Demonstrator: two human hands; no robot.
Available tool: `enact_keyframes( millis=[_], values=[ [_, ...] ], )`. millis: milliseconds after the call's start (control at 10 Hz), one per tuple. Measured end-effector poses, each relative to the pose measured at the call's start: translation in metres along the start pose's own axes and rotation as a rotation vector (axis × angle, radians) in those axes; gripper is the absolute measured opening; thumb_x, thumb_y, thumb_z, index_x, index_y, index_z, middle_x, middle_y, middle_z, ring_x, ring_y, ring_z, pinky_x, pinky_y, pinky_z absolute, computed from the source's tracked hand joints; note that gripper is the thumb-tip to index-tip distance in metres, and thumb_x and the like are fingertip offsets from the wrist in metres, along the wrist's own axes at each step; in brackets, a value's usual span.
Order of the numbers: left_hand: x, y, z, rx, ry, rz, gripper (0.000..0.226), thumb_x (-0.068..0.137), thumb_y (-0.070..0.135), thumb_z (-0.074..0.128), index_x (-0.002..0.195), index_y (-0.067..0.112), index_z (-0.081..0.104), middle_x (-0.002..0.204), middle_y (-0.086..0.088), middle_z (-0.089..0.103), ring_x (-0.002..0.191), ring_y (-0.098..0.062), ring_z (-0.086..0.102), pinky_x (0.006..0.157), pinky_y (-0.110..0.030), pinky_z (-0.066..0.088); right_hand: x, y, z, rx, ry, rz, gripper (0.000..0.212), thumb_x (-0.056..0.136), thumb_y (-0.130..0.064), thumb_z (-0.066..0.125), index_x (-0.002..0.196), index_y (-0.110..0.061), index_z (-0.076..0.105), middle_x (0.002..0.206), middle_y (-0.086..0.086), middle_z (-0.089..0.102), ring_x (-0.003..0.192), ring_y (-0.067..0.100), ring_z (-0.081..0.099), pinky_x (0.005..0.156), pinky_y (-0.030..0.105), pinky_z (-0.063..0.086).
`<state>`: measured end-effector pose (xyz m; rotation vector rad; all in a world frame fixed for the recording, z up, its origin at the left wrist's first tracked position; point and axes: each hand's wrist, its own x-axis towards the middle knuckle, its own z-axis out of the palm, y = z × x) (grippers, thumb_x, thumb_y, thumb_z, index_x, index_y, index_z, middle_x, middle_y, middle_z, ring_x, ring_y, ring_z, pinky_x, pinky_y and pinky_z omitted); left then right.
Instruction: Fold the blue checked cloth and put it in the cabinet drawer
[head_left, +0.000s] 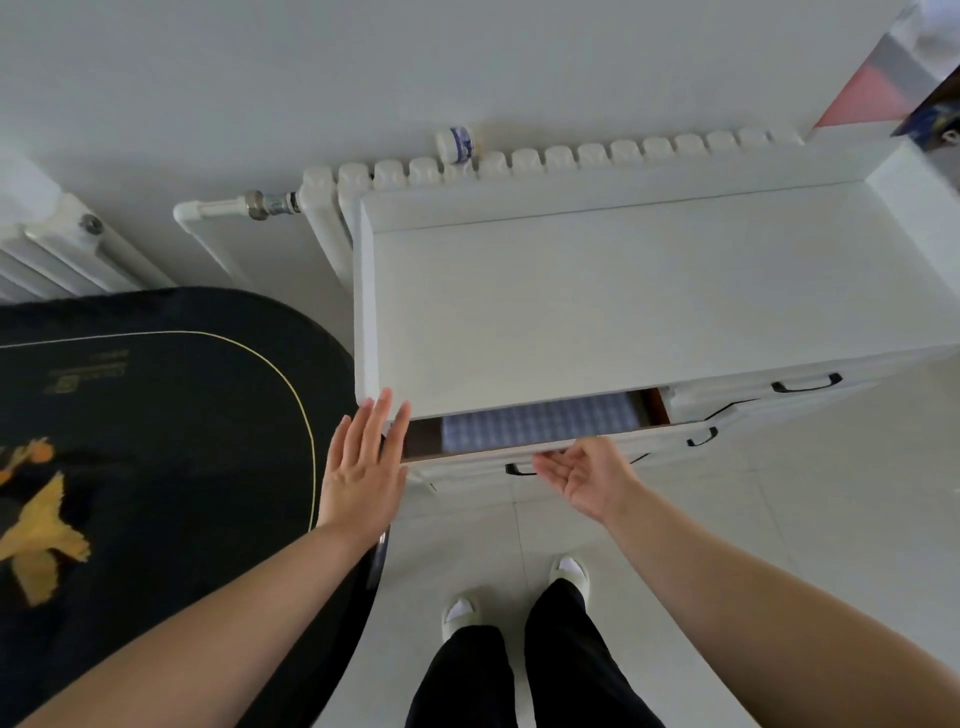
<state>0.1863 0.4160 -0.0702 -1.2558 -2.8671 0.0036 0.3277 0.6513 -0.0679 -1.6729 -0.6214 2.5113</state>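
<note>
leftmost, a black oval table (156, 415) with a thin gold border line and yellow bird motifs fills the lower left, with a white ribbed radiator (62, 254) behind it against the wall. next to the table's edge the left hand (363, 467) is raised palm down, fingers straight and spread wide, holding nothing, its fingertips near the front left corner of the white wooden cabinet (623, 301). under the cabinet top the upper left drawer (597, 444) stands partly pulled out, and the folded blue checked cloth (540, 421) lies flat inside it. in front of the drawer front the right hand (582, 475) is turned palm up, fingers loosely curved and holding nothing, just beside a black metal drawer handle (519, 470). farther right, a closed drawer carries another black handle (805, 385). below, two feet in pale slippers (569, 571) stand on white floor tiles.
</note>
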Motion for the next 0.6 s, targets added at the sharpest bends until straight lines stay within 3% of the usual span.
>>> enact_keyframes(
  millis=[100, 200, 400, 500, 600],
  values=[
    [0.013, -0.006, -0.006, -0.038, -0.001, -0.064, 0.084, 0.093, 0.036, 0.055, 0.151, 0.008, 0.002, 0.160, -0.010, -0.005, 0.146, -0.022, -0.010, 0.119, -0.040, 0.002, 0.010, -0.012, 0.013, 0.023, -0.013, -0.032, 0.028, 0.082, 0.010, 0.023, 0.076, 0.000, 0.048, 0.092, 0.023, 0.059, 0.090, 0.034, 0.061, 0.092, 0.043, 0.048],
    [0.024, -0.013, -0.011, 0.035, -0.045, -0.049, 0.072, 0.094, 0.032, 0.051, 0.149, 0.003, 0.014, 0.159, -0.009, -0.008, 0.146, -0.024, -0.007, 0.117, -0.040, 0.005, 0.020, -0.023, 0.030, -0.001, -0.018, -0.048, 0.028, 0.083, 0.007, 0.024, 0.067, -0.005, 0.044, 0.088, 0.015, 0.057, 0.089, 0.029, 0.061, 0.105, 0.042, 0.038],
    [0.024, -0.022, -0.007, 0.115, -0.063, 0.022, 0.062, 0.094, 0.028, 0.049, 0.147, 0.005, 0.027, 0.159, -0.013, -0.002, 0.147, -0.028, 0.001, 0.117, -0.040, 0.014, 0.028, -0.028, 0.040, 0.022, -0.044, -0.054, 0.027, 0.081, 0.006, 0.023, 0.068, -0.006, 0.042, 0.091, 0.015, 0.057, 0.105, 0.032, 0.056, 0.108, 0.041, 0.034],
    [0.024, -0.022, -0.013, 0.090, -0.059, 0.013, 0.058, 0.092, 0.026, 0.052, 0.143, 0.006, 0.036, 0.158, -0.011, -0.004, 0.146, -0.025, -0.008, 0.114, -0.038, 0.016, 0.029, -0.024, 0.037, 0.031, -0.057, -0.053, 0.027, 0.083, 0.005, 0.026, 0.067, -0.009, 0.042, 0.090, 0.010, 0.057, 0.107, 0.027, 0.057, 0.102, 0.040, 0.038],
    [0.023, -0.021, -0.017, 0.041, -0.039, 0.015, 0.049, 0.091, 0.028, 0.052, 0.136, 0.010, 0.047, 0.160, -0.011, 0.001, 0.146, -0.024, -0.008, 0.113, -0.036, 0.022, 0.019, -0.019, 0.043, -0.116, -0.091, -0.003, 0.020, 0.088, -0.002, 0.035, 0.072, -0.009, 0.046, 0.090, 0.008, 0.058, 0.095, 0.020, 0.062, 0.091, 0.042, 0.044]
  ],
)
